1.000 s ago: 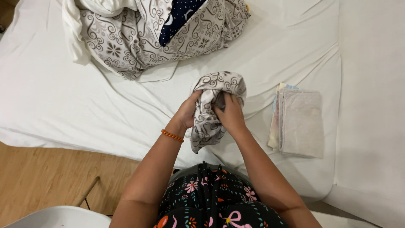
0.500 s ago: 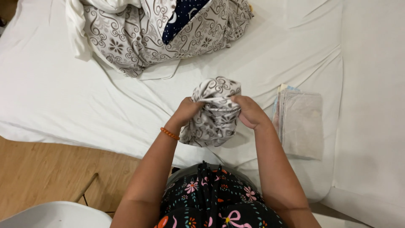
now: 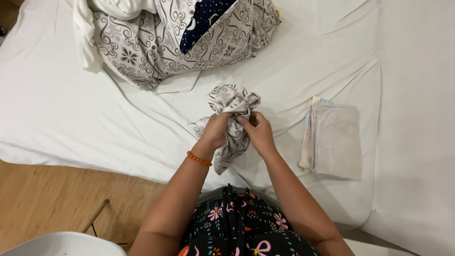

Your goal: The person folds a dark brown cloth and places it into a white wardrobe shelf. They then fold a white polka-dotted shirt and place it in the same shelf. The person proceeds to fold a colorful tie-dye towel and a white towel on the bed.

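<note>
A small patterned cloth (image 3: 231, 124), white with grey-brown scrollwork, is held bunched above the white bed sheet (image 3: 71, 109), a little left of the frame's centre. Half a second ago the cloth was spread wider between two hands set apart; now the hands have drawn together at its middle and the fabric is gathered into a narrower bundle. A second ago they were likewise close together, so the bundle has widened and closed again. Its long axis runs roughly up and down the frame, tilted slightly: the crumpled upper end points away from the person toward the bedding heap, the loose lower end hangs toward the person's body, and a corner trails out to the left.

The left hand (image 3: 215, 131) is closed around the cloth's left side, fingers curled into the fabric; an orange bead bracelet (image 3: 199, 159) circles its wrist. The right hand (image 3: 258, 132) is closed on the cloth's right side, fingertips pinching an edge near the top, just beside the left hand.

To the right, well apart from the hands, a stack of folded pale cloths (image 3: 334, 141) lies flat on the sheet. At the top of the frame sits a heap of patterned bedding (image 3: 156, 42) with a dark blue spotted piece (image 3: 206, 16) tucked in it. Wooden floor (image 3: 42, 199) shows at lower left, and a white rounded object (image 3: 61, 244) at the bottom edge.
</note>
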